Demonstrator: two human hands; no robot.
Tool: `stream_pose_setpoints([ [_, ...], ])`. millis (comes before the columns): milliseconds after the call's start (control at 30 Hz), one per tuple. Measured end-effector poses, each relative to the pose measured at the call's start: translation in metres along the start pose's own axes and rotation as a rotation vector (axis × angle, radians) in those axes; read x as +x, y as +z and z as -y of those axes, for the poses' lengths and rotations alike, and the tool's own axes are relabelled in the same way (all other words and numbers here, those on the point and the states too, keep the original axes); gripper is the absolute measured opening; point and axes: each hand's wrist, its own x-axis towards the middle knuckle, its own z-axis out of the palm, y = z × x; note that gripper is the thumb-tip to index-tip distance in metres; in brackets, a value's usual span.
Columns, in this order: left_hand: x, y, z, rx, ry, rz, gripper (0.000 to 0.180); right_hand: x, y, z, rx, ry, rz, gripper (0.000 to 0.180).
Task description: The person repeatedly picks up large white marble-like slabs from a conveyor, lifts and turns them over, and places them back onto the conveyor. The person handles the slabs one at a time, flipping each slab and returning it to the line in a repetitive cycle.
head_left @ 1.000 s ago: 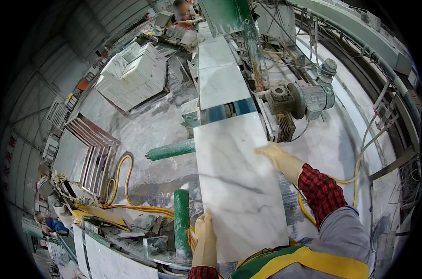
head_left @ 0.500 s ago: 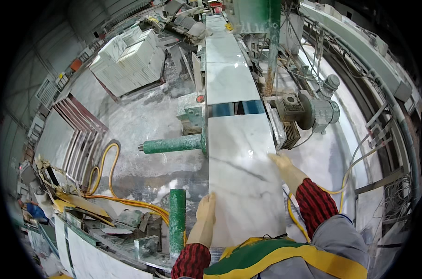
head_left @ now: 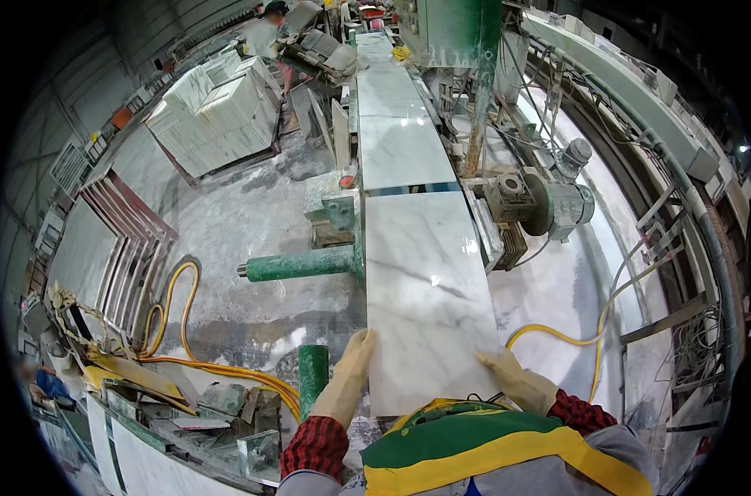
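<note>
A long white marble slab (head_left: 425,298) with grey veins lies flat on the machine's conveyor line. My left hand (head_left: 351,376), in a tan glove, rests against the slab's near left edge. My right hand (head_left: 512,376), also gloved, presses on the slab's near right corner. More white slabs (head_left: 396,140) lie end to end ahead of it on the line. Both forearms wear red checked sleeves.
A grey motor (head_left: 553,202) stands right of the line. Green rollers (head_left: 301,264) stick out to the left. Yellow hoses (head_left: 177,331) coil on the wet floor. Stacked tiles (head_left: 218,116) and leaning slabs (head_left: 123,256) stand left. A person (head_left: 264,33) works far back.
The slab has slid forward along the line and straightened. Both hands have moved back to its near end; the right hand left the slab's right side edge.
</note>
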Motion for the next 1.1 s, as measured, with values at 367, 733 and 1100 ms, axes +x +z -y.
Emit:
stream_pose_setpoints([
  [367, -0.059, 0.037, 0.014, -0.281, 0.003, -0.048, 0.052, 0.059, -0.036, -0.058, -0.183, -0.429, 0.09, 0.047],
  [733, -0.028, 0.033, 0.025, -0.223, 0.053, -0.076, 0.05, 0.046, -0.005, 0.05, 0.272, 0.126, -0.051, 0.045],
  [1100, -0.004, 0.024, 0.037, -0.315, 0.04, -0.014, 0.046, 0.068, -0.013, 0.037, 0.313, 0.163, -0.032, 0.042],
])
